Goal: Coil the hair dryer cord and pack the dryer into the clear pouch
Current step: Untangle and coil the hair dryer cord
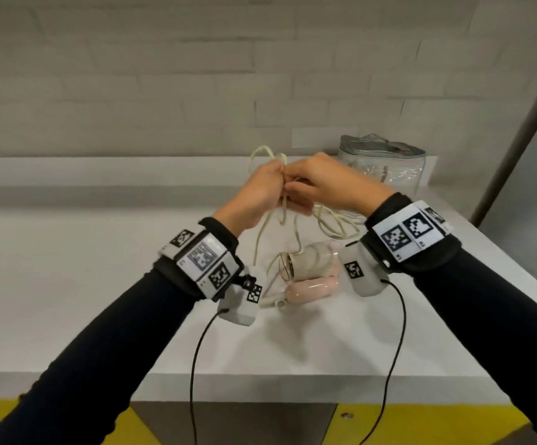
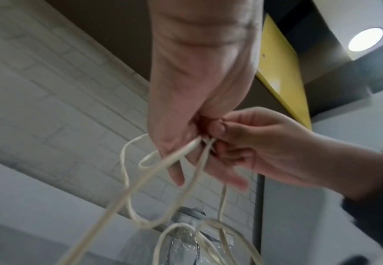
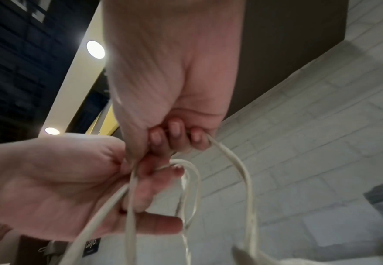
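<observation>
Both hands meet above the white table (image 1: 100, 284), each gripping the cream hair dryer cord (image 1: 262, 155). My left hand (image 1: 272, 179) holds a bundle of loops that stick up above the fist and hang below it. My right hand (image 1: 296, 187) pinches a strand right beside the left fist. In the left wrist view the cord (image 2: 140, 179) runs out of my left hand (image 2: 193, 136). In the right wrist view my right hand (image 3: 174, 139) curls its fingers round the cord (image 3: 242, 170). The pink hair dryer (image 1: 308, 271) lies on the table beneath the hands. The clear pouch (image 1: 385, 165) stands behind, to the right.
Slack cord (image 1: 331, 223) lies on the table between the dryer and the pouch. A pale brick wall (image 1: 164, 75) backs the table, with a raised ledge (image 1: 68, 171) along it. The table's front edge (image 1: 260, 390) is near me, with yellow floor marking below.
</observation>
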`<state>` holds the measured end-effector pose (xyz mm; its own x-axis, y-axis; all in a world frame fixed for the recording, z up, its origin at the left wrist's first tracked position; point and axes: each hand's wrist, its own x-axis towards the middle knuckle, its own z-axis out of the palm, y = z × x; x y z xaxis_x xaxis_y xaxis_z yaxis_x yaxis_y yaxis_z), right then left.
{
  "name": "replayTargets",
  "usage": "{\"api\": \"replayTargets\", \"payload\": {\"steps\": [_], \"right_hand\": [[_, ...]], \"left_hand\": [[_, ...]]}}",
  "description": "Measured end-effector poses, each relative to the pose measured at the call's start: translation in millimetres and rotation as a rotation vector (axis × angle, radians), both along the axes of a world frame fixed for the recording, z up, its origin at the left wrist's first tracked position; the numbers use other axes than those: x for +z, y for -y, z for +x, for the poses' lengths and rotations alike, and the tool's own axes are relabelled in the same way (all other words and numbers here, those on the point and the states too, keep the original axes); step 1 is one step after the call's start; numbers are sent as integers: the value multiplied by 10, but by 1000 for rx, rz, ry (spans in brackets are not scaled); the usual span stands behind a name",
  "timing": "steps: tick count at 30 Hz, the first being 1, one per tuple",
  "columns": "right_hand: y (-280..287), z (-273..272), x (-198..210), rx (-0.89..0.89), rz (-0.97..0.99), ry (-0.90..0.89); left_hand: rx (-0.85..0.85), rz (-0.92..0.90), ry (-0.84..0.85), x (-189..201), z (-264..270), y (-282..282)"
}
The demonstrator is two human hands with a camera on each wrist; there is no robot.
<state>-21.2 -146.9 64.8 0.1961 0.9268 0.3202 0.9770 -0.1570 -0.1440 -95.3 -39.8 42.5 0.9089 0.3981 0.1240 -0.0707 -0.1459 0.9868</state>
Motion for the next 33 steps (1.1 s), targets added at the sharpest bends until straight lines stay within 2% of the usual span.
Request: {"api": "replayTargets", "payload": {"steps": [3, 5, 7, 11, 15, 22, 26, 28, 31, 33], "right_hand": [[-20, 76, -36, -8, 91, -67], [21, 171, -51, -6, 142, -127], [88, 256, -56, -30, 154, -207], [226, 391, -121, -85, 187, -318], [387, 518, -125, -124, 183, -317], [770, 867, -66, -147, 389, -551], [838, 951, -85, -142, 470, -592], [810, 936, -78, -153, 400, -533], [698, 797, -1, -157, 117, -374], [572, 639, 61, -135, -8, -323]], "left_hand": [[40, 139, 45, -14, -26, 9], [74, 320, 82, 1, -88, -85], [42, 416, 83, 20, -159, -219], [-26, 326, -18, 23, -204, -489], [44, 279, -67, -17, -222, -730], [116, 239, -152, -269, -235, -1064], [82, 293, -191, -420, -206, -1137], [54, 369, -197, -439, -168, -1122], [94, 613, -164, -301, -71, -1050], [50, 600, -99, -157, -8, -922]]}}
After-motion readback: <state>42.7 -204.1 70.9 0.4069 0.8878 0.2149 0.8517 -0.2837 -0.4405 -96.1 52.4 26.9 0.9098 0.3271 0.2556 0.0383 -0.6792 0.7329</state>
